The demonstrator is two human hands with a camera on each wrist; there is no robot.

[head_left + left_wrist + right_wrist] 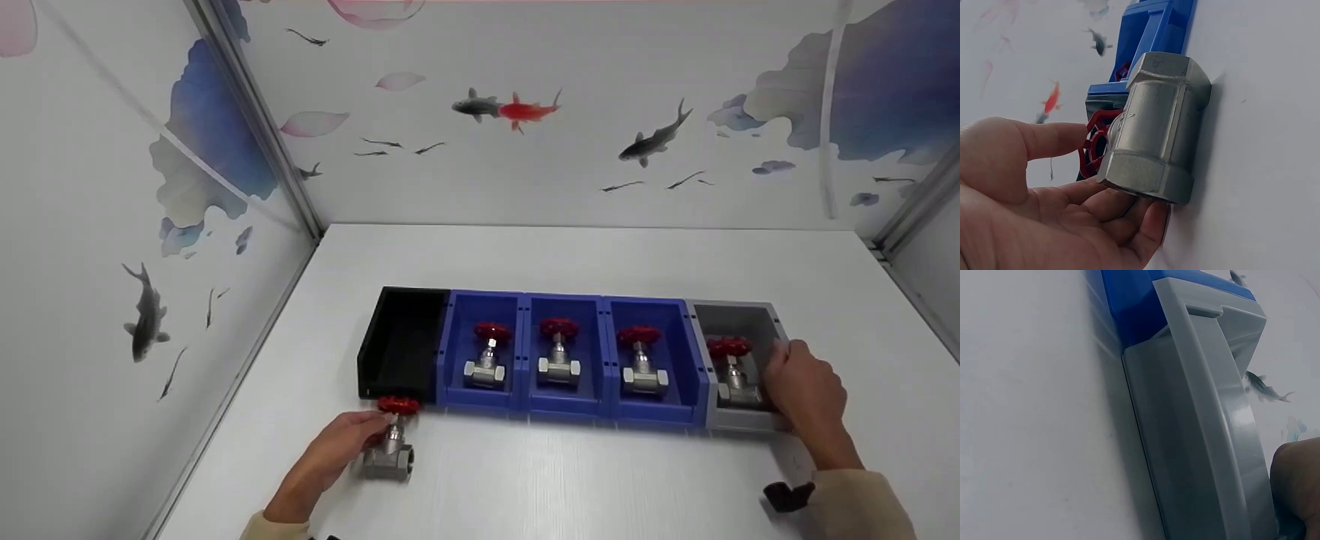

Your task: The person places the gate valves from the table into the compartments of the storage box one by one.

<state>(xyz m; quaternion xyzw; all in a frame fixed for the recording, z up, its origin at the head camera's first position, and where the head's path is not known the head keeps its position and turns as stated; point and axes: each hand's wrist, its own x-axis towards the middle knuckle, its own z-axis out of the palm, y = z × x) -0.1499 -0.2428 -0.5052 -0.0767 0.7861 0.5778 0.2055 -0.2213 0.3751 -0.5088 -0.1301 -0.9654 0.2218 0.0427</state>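
Note:
My left hand grips a steel valve with a red handwheel, in front of the black bin. In the left wrist view my thumb presses the wheel, my other fingers curl beneath, and the hex-ended valve body is close over the table. At the far right, my right hand grips the side wall of the grey bin. Inside that bin a red-wheeled valve lies right beside my fingers, its right end hidden by the hand. Only a part of my right hand shows in the right wrist view.
Blue bins stand in a row between the black and grey ones, holding a left valve, a middle valve and a right valve. The white table extends before them. Printed panels enclose its back and sides.

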